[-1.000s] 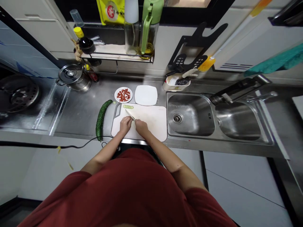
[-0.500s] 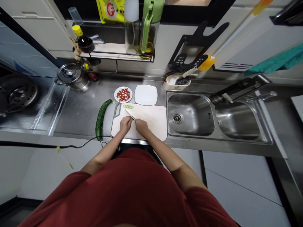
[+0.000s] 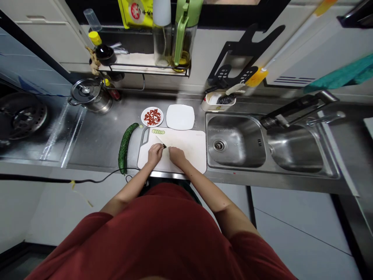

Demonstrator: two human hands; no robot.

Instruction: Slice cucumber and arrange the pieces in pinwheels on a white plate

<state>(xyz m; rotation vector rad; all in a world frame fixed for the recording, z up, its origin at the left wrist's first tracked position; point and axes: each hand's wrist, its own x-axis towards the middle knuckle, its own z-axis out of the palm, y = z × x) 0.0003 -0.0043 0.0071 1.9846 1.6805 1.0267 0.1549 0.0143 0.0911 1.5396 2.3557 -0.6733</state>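
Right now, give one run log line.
left hand: beside knife, hold unclear; right hand: hold unclear; cucumber slices: on cutting board; whole cucumber: left of board

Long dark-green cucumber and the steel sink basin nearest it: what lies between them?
The head view shows a white rectangular cutting board between cucumber and basin, bearing round pale-green slices, with the bare left hand and right hand over it.

Cutting board [image 3: 190, 144]: bright, nearly washed out
Counter [image 3: 96, 136] left of it: streaky glare
Burner [image 3: 23, 116] farther left: dim
Sink [image 3: 241, 144] right of it: soft reflections
Outer edges: wide-angle stretching
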